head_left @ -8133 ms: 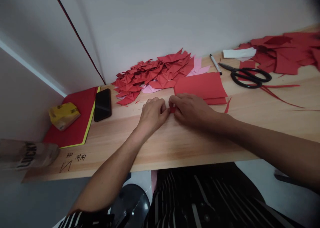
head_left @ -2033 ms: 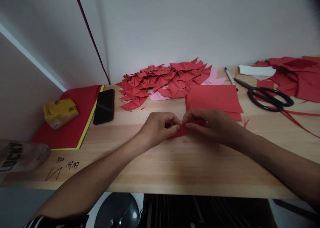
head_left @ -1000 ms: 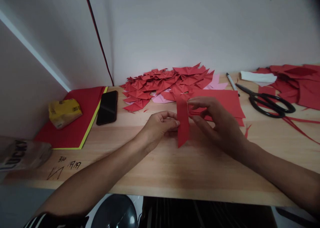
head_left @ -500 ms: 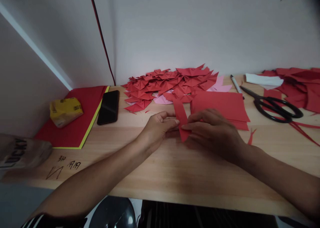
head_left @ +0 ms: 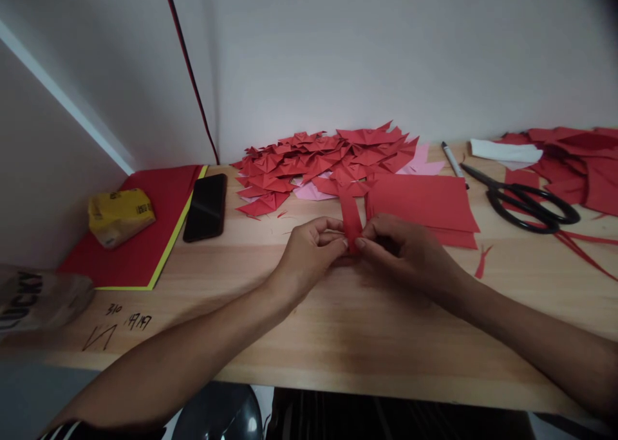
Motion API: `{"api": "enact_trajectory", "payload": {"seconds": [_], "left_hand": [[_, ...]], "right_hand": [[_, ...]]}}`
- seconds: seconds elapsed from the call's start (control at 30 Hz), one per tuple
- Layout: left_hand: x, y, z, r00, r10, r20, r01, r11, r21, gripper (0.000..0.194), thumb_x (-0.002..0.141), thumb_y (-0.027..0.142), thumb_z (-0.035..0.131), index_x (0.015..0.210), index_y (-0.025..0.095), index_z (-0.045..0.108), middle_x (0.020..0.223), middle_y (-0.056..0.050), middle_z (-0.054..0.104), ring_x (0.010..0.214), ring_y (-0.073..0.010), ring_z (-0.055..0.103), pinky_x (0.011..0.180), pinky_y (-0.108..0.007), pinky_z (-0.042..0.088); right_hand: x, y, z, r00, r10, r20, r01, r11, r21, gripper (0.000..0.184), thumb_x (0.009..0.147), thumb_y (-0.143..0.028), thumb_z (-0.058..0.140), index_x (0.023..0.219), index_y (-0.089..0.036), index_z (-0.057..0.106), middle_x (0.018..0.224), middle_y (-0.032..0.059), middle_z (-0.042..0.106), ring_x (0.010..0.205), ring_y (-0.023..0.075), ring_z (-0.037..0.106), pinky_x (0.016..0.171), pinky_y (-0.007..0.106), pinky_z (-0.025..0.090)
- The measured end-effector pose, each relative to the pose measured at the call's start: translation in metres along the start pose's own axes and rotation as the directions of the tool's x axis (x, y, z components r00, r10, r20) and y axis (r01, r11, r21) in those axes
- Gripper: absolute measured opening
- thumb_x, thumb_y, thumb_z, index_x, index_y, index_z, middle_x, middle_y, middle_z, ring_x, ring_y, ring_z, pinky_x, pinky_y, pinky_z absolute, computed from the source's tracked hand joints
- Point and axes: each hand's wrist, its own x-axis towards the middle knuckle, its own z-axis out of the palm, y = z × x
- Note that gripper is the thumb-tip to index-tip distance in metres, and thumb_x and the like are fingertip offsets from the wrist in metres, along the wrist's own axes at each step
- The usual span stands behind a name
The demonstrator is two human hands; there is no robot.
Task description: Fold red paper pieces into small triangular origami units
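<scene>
A narrow red paper strip (head_left: 349,213) lies lengthwise on the wooden table (head_left: 338,324), pointing away from me. My left hand (head_left: 309,255) and my right hand (head_left: 403,250) meet at its near end, each pinching the paper with thumb and fingertips. Just beyond the right hand lies a stack of flat red sheets (head_left: 422,200). Behind the strip spreads a heap of folded red paper pieces (head_left: 328,160), with some pink paper (head_left: 425,163) under it.
Black scissors (head_left: 528,199), a marker pen (head_left: 451,159), a white folded cloth (head_left: 505,150) and red paper offcuts (head_left: 579,163) lie at right. At left: a black phone (head_left: 206,206), a red-and-yellow pad (head_left: 145,247) with a yellow packet (head_left: 120,215), a plastic-wrapped pack (head_left: 38,298). A wall stands close behind.
A second ago my right hand held the strip upright off the table. It has since been laid flat, and both hands have come together pinching its near end.
</scene>
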Motion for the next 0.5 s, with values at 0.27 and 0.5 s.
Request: {"api": "enact_trajectory", "payload": {"seconds": [0.27,0.5], "left_hand": [[-0.0007,0.0,0.0007,1.0,-0.004,0.015,0.005,1.0,-0.008,0.013,0.076,0.007,0.063,0.088,0.011,0.063,0.074,-0.003,0.071,0.068,-0.0113,0.069,0.079,-0.03,0.058],[-0.0018,0.0009,0.002,1.0,0.011,-0.006,-0.011,1.0,0.025,0.01,0.076,0.009,0.063,0.085,0.011,0.065,0.072,-0.002,0.07,0.066,-0.0095,0.067,0.077,-0.026,0.057]], "right_hand": [[0.0015,-0.001,0.0,1.0,-0.004,0.008,0.005,0.996,-0.091,0.021,0.089,-0.031,0.054,0.071,-0.021,0.055,0.067,0.0012,0.057,0.059,0.0152,0.05,0.055,0.028,0.037],[0.0033,-0.0014,-0.0004,0.999,-0.002,0.037,0.007,0.989,-0.149,0.02,0.089,-0.029,0.052,0.07,-0.021,0.05,0.066,0.0009,0.055,0.057,0.0147,0.047,0.054,0.028,0.036]]}}
